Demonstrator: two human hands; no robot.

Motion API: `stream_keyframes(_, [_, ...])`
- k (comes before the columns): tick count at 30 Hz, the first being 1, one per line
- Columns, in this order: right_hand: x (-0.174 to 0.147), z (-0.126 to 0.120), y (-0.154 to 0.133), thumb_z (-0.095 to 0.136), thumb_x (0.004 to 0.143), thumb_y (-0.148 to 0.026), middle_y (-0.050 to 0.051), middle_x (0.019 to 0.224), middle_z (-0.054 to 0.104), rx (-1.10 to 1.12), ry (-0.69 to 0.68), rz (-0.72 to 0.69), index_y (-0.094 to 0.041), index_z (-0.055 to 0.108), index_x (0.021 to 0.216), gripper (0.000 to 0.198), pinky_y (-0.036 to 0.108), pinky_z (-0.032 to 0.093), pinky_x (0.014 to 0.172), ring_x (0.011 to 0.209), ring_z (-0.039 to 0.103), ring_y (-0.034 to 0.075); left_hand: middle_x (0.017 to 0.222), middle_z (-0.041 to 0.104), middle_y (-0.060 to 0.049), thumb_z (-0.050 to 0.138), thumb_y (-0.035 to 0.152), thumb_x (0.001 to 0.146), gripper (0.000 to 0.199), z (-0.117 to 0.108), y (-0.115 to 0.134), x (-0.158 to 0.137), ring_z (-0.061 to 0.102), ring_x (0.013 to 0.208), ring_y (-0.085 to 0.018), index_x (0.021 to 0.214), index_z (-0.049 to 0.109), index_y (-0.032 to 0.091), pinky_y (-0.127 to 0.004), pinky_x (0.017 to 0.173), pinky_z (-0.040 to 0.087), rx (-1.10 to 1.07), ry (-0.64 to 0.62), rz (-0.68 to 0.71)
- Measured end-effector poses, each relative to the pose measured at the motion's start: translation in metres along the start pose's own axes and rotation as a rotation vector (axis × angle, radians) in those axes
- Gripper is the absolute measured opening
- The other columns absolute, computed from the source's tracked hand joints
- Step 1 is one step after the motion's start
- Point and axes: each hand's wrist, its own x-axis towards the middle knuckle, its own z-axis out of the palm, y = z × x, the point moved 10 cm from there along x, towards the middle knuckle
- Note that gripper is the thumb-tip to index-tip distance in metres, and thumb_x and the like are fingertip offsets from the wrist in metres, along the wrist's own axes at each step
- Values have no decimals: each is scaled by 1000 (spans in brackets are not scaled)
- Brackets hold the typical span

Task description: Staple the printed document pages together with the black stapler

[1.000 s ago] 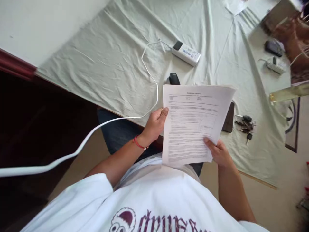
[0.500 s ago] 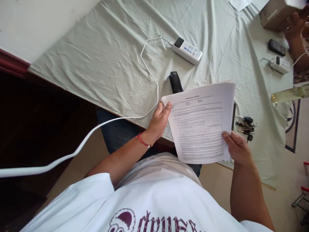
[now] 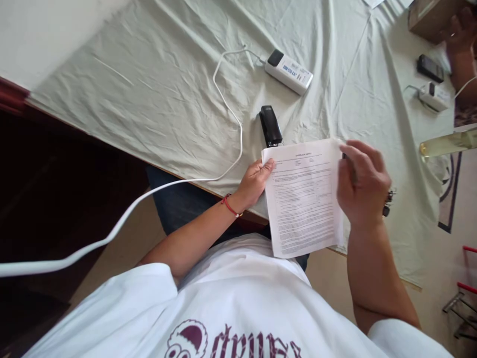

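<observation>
Printed papers held up over the table

Left hand [image 3: 255,180] pinches the papers [image 3: 303,199] at their top corner; right hand [image 3: 362,184] grips the far edge, fingers seemingly closed. Stapler [image 3: 270,126] lies unused just beyond.

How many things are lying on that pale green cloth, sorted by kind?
White power bank with a cable: 1
Black stapler: 1
White charger block, far right: 1
Black phone-like slab: 1
Bunch of keys, mostly hidden: 1
Total: 5, leaving out the printed paper sheets that both hands hold.
</observation>
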Motion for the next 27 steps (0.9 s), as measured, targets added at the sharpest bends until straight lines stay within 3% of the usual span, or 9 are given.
stream_keyframes(4, [38,50,-64,48,101,-26,9,140,63,-3,-253,-245,-27,66,126,30,64,33,118,145,43,34,100,78,-8,74,58,84,45,1,2,0,73,101,-26,102,74,17,-38,91,57,8,2,2])
stream_keyframes(7, [47,81,-81,48,101,-24,9,130,68,-16,-392,-321,-26,70,115,26,68,18,123,149,37,35,96,77,-7,72,62,84,47,0,6,-1,72,97,-24,101,72,18,-37,87,57,36,30,14])
stream_keyframes(10, [46,99,-85,44,103,-24,8,108,75,22,-491,-356,-24,72,106,29,68,16,123,143,44,34,84,73,-3,66,67,86,49,-4,10,-2,69,85,-20,93,70,18,-34,79,55,81,76,39])
stream_keyframes(13, [44,103,-90,40,104,-24,6,91,73,77,-516,-384,-25,71,103,31,68,18,123,138,49,32,77,68,-2,60,71,87,53,-4,11,-2,66,78,-17,87,67,19,-32,73,52,133,75,49])
stream_keyframes(16, [44,102,-97,41,105,-25,5,87,70,144,-510,-415,-27,70,103,30,66,21,122,136,52,31,80,68,-2,56,73,88,54,0,13,-2,64,77,-18,88,66,20,-32,71,50,153,35,63])
stream_keyframes(23, [41,107,-103,43,105,-25,7,96,70,207,-584,-448,-26,69,109,27,60,29,121,133,53,29,77,65,-2,56,73,88,53,1,23,-3,58,73,-17,84,64,20,-32,67,46,277,48,114])
stream_keyframes(27, [44,103,-97,42,105,-24,8,102,73,194,-545,-417,-27,69,115,29,59,30,118,133,52,30,74,63,-1,56,72,88,53,-4,21,-3,58,73,-18,84,63,20,-33,68,46,284,80,99])
